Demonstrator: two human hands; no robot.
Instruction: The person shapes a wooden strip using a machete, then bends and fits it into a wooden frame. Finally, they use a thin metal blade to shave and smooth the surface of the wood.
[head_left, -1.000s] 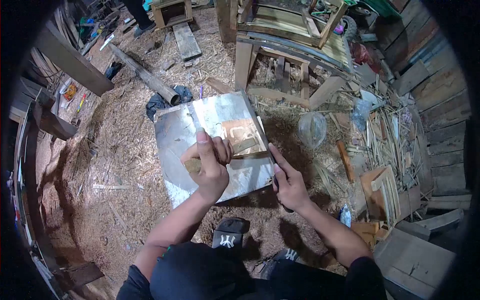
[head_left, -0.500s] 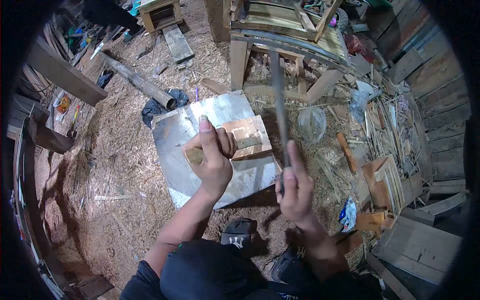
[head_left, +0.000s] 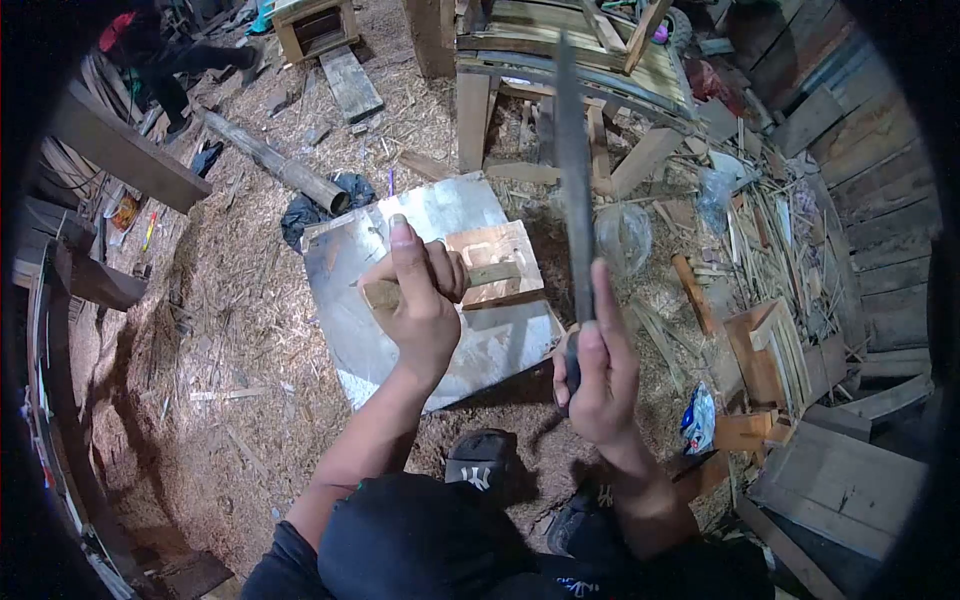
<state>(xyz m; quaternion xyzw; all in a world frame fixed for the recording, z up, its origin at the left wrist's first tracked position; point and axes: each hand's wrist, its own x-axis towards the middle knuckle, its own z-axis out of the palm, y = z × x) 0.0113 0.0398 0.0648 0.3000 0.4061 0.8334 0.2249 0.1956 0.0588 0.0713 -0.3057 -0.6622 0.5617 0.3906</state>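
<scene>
My left hand (head_left: 423, 310) is closed around a short wooden strip (head_left: 490, 275), thumb pointing up. The strip lies across a pale wooden block (head_left: 505, 240), and its near end pokes out left of my fist. Under both is a worn white board (head_left: 350, 330) on the floor. In my right hand (head_left: 600, 375) is a handsaw (head_left: 574, 170), gripped by its dark handle with the index finger stretched along it. The blade points up and away, right of the block and apart from it. It is seen nearly edge-on and blurred, so its teeth do not show.
Wood shavings cover the floor (head_left: 230, 330). A wooden frame (head_left: 560, 70) stands ahead, and a round pole (head_left: 275, 160) lies at the left. Offcuts and a wooden box (head_left: 765, 355) are on the right. Another person (head_left: 165, 60) is at the upper left.
The handsaw has shifted slightly right and its tip reaches farther up the view. My left hand stays on the strip. More of the other person shows at the upper left.
</scene>
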